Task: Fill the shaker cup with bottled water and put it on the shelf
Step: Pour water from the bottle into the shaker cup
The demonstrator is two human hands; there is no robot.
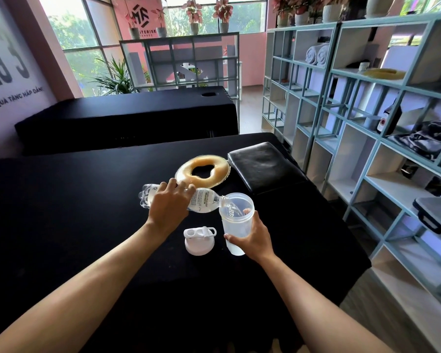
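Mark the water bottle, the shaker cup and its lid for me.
water bottle point(204, 203): head view, on its label.
shaker cup point(236, 226): head view, on its clear wall.
lid point(198, 241): head view, on its white top.

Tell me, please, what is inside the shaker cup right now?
Water is streaming from the tilted bottle into the open shaker cup. The right hand covers the lower cup, so the water level cannot be judged.

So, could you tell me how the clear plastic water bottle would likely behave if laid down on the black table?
The clear plastic water bottle looks round-bodied, so it would probably roll. Uncapped and part full, it would likely spill. Its thin walls may flex.
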